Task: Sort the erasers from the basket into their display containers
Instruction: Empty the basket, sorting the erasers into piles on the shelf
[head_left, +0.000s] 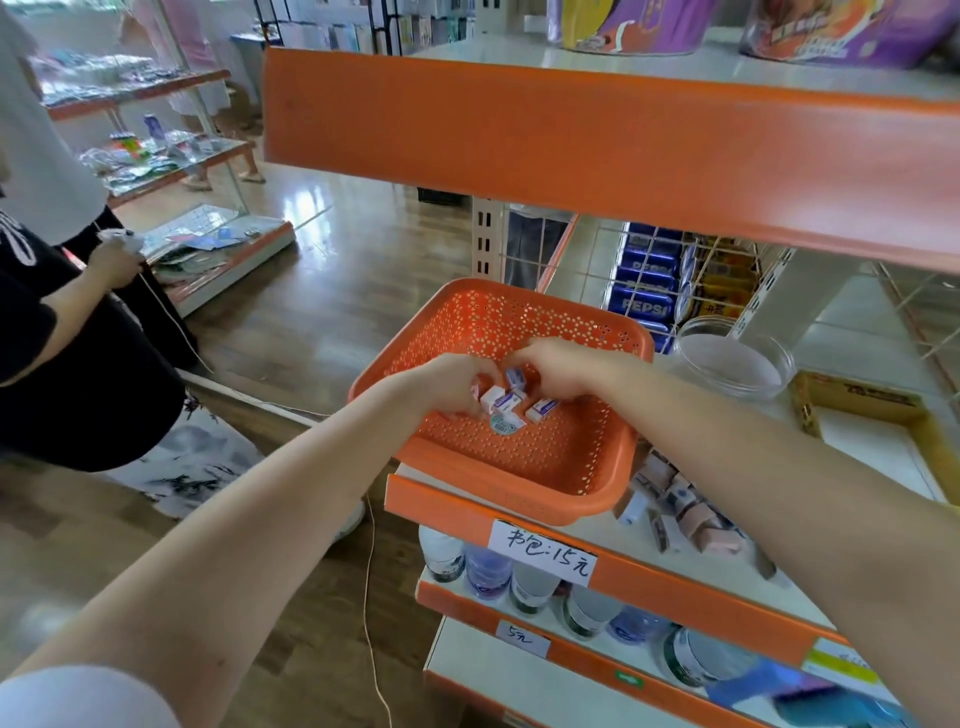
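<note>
An orange perforated basket (545, 462) sits on the shelf's front edge, tilted a little. Inside it lie several small white erasers with purple sleeves (540, 409). My left hand (457, 387) reaches into the basket with curled fingers gripping an eraser (500, 399). My right hand (558, 371) is also in the basket, fingers curled over the erasers beside the left hand; what it holds is hidden. A clear round plastic container (732, 358) stands to the right of the basket, and a yellow cardboard display box (852, 400) lies farther right.
Pinkish erasers (680, 512) lie piled on the shelf right of the basket. An orange shelf edge (597, 140) hangs overhead. Pepsi cans (647, 291) stand behind a wire divider. Bottles (524, 577) fill the lower shelf. A person in black (67, 332) stands on the left.
</note>
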